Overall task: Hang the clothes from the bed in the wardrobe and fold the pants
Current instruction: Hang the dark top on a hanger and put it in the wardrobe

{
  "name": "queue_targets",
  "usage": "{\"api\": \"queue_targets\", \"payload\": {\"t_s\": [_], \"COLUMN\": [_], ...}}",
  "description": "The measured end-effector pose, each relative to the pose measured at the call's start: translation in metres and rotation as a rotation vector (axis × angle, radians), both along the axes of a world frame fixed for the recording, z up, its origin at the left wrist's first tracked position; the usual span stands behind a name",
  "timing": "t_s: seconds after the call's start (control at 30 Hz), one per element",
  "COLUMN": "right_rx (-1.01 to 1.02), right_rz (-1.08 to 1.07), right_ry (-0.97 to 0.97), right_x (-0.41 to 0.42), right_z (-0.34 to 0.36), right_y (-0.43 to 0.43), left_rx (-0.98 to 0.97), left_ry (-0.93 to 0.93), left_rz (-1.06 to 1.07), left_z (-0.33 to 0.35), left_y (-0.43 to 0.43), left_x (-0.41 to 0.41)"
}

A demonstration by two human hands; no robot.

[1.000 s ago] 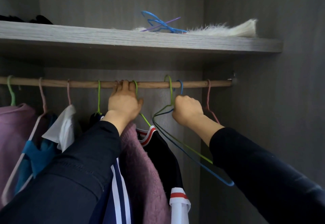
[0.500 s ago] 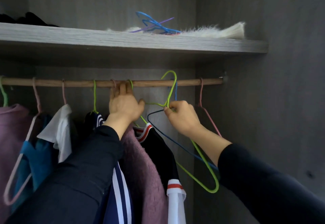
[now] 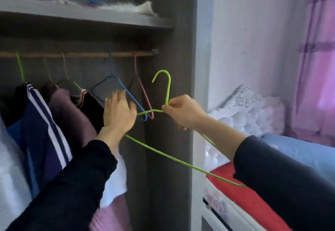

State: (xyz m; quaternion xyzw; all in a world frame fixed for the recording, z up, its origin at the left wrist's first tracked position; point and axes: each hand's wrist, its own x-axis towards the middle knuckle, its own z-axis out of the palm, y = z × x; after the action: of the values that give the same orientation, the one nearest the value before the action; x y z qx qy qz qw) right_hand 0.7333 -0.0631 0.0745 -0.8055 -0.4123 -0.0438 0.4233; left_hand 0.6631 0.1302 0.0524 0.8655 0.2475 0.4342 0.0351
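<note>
My right hand (image 3: 183, 112) pinches the green hanger (image 3: 168, 89) at its neck, hook up, below the rail (image 3: 90, 54), right of the blue hanger (image 3: 126, 93). Left hand (image 3: 118, 114) has loose, uncurled fingers over the green hanger's left end; contact unclear. Clothes (image 3: 41, 122) hang left on the rail. Bed (image 3: 299, 151) at right.

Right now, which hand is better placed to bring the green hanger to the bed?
Right hand: it pinches the green hanger at its neck, nearer the bed. The left hand is open by the blue hanger.
</note>
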Motion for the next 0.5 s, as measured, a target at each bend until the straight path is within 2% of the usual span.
{"api": "queue_targets", "payload": {"t_s": [0.13,0.23,0.37,0.5], "right_rx": [0.009,-0.026,-0.081,-0.133], "right_rz": [-0.036,-0.087,-0.236,-0.43], "right_ry": [0.076,0.128,0.206,0.267], "right_x": [0.001,0.006,0.013,0.017], "right_z": [-0.028,-0.055,-0.093,-0.128], "right_y": [-0.113,-0.207,-0.328,-0.439], "left_rx": [-0.1,-0.168,-0.23,-0.305], "left_ry": [-0.135,-0.154,-0.042,0.175], "left_rz": [-0.104,-0.175,-0.314,-0.457], "left_z": [-0.024,-0.048,-0.085,-0.135], "left_y": [-0.097,-0.18,-0.295,-0.408], "left_x": [0.008,0.019,0.047,0.081]}}
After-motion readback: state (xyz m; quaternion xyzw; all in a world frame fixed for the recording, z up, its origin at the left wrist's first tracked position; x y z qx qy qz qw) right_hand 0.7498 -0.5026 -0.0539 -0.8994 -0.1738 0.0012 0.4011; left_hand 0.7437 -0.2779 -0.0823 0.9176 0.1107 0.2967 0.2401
